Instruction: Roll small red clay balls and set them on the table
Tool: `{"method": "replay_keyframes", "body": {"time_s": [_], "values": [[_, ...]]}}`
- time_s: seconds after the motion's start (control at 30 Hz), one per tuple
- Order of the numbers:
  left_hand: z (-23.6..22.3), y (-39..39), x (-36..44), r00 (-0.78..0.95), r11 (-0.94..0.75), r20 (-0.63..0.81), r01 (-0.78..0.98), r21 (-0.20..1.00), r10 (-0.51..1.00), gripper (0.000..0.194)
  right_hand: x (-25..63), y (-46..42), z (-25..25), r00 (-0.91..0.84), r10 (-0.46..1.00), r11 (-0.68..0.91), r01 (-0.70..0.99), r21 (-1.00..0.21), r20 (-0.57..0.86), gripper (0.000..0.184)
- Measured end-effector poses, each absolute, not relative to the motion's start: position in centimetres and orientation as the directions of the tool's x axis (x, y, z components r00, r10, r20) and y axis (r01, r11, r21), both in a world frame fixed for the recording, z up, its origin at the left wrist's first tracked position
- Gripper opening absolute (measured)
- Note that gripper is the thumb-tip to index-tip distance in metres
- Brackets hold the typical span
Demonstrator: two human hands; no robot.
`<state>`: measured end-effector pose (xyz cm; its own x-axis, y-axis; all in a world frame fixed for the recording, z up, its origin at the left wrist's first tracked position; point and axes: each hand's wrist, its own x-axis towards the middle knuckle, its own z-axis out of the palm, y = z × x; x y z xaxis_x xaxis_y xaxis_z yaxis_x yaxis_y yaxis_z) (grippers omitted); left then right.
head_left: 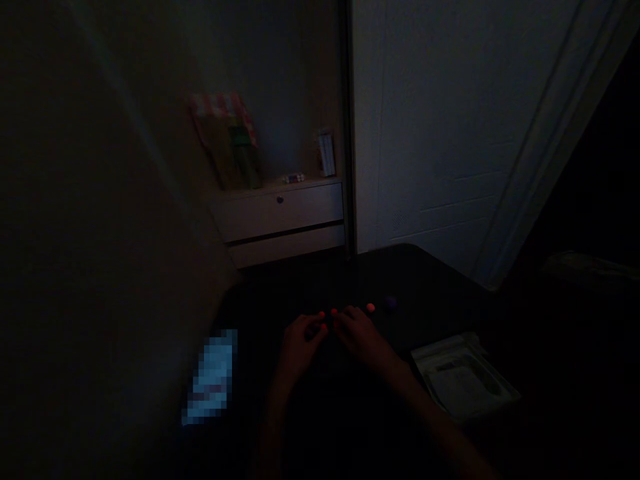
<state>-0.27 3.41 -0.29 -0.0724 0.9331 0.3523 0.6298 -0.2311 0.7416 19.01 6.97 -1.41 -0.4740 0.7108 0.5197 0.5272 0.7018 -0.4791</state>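
In the dim light, my left hand is over the dark table with index finger and thumb curled toward each other. Opposite it, my right hand has its fingers bent inward, tips close to the left hand's. Small bright red spots show at the fingertips of both hands; whether these are nails or little red pieces I cannot tell. Anything held between the fingertips is lost in the dark. Just right of my right hand lies a small orange-pink ball, and beside that a dark purple ball.
The black table has rounded far corners. A pale flat packet lies at its right. At left glows a pixelated bright patch. Behind stand a cabinet with drawers, a red-checked cloth, books and a white panel.
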Motion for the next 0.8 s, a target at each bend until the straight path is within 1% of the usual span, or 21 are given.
{"method": "replay_keyframes", "body": {"time_s": [0.17,0.47,0.7,0.8], "values": [[-0.14,3.36,-0.07,-0.058,-0.230,0.356,0.664,0.711,0.933,0.020,18.97,7.12,-1.57,-0.481,0.716,0.696,0.548,-0.465,0.505,0.026],[0.25,3.10,0.10,-0.039,-0.241,0.360,0.675,0.697,0.932,0.018,18.96,7.22,-1.50,-0.492,0.723,0.691,0.533,-0.489,0.485,0.020],[0.13,3.10,0.18,-0.042,-0.246,0.371,0.680,0.691,0.928,0.017,18.97,7.29,-1.32,-0.480,0.743,0.669,0.523,-0.528,0.467,0.020],[0.22,3.04,0.24,-0.040,-0.246,0.369,0.678,0.692,0.928,0.017,18.91,7.40,-1.38,-0.478,0.748,0.664,0.530,-0.527,0.461,0.019]]}}
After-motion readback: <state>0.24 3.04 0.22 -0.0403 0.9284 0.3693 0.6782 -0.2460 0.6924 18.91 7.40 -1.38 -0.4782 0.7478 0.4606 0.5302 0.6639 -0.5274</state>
